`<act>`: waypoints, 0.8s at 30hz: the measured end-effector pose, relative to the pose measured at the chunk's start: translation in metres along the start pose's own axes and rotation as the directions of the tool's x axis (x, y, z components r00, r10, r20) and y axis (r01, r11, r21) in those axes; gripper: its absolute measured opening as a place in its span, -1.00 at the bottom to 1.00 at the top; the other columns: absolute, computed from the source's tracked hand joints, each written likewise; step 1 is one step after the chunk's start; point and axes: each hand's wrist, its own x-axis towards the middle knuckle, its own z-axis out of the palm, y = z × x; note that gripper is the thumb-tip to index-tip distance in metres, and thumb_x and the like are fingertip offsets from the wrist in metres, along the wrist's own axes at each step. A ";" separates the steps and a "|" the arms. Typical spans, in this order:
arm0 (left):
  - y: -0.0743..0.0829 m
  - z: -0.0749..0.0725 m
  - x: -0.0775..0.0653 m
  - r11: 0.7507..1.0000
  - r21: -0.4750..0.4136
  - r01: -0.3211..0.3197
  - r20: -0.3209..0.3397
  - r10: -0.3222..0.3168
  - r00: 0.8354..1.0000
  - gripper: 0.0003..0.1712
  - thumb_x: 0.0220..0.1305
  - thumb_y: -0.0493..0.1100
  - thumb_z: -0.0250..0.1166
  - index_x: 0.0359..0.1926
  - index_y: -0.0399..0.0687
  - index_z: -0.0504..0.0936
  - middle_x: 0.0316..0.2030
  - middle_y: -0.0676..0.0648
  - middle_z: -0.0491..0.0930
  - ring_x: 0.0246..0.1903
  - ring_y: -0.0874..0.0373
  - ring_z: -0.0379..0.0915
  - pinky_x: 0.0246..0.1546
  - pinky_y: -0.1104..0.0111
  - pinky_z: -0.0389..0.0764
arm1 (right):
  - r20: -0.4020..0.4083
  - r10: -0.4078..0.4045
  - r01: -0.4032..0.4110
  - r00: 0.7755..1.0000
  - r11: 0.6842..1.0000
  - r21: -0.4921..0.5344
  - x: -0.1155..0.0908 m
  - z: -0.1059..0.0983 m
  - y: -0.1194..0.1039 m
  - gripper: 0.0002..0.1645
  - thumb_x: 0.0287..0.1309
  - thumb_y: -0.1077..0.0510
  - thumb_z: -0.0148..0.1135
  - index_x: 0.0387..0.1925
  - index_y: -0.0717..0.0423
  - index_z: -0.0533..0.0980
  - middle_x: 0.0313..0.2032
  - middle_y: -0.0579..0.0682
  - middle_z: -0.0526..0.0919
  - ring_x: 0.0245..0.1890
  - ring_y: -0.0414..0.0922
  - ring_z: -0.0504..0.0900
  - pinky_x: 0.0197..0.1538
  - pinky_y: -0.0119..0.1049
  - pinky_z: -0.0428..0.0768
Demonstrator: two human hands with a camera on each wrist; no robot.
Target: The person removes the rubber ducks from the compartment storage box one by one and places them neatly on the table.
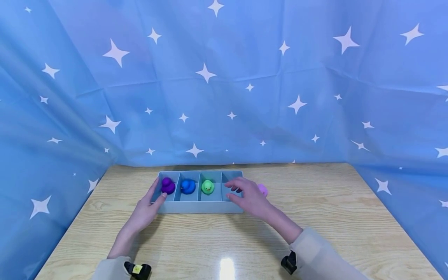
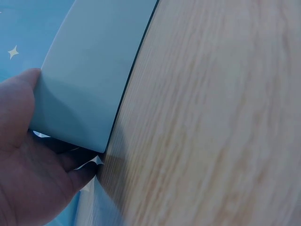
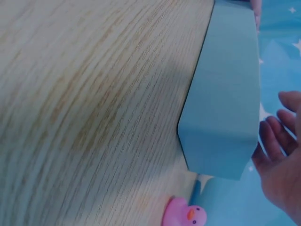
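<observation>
A light blue box (image 1: 200, 207) with compartments in a row stands on the table. In the head view a purple rubber duck (image 1: 168, 186), a blue rubber duck (image 1: 188, 186) and a green rubber duck (image 1: 208, 187) sit in separate compartments. My left hand (image 1: 147, 210) holds the box's left end, thumb at the front rim and fingers round the end wall. Over the rightmost compartment hovers my right hand (image 1: 250, 197), its fingers loosely bent with nothing between them. A pink rubber duck (image 3: 181, 214) lies on the table just right of the box, partly hidden behind my right hand in the head view.
The wooden table (image 1: 332, 217) runs back to a blue curtain (image 1: 245, 132) with white stars, which also flanks both sides. Dark wrist cameras sit at the left sleeve (image 1: 110, 269) and right sleeve (image 1: 315, 252).
</observation>
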 end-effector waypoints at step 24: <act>0.001 0.000 -0.002 1.000 -0.001 0.004 0.004 -0.004 1.000 -0.13 0.62 0.19 -0.02 0.67 0.10 -0.24 0.57 -0.40 -0.08 0.49 -0.44 -0.11 0.43 -0.26 0.05 | 0.031 -0.013 0.010 0.999 0.997 0.077 -0.003 0.016 -0.004 -0.68 0.33 0.28 0.33 0.07 0.33 0.64 -0.04 0.13 0.71 -0.10 -0.02 0.69 -0.01 -0.07 0.70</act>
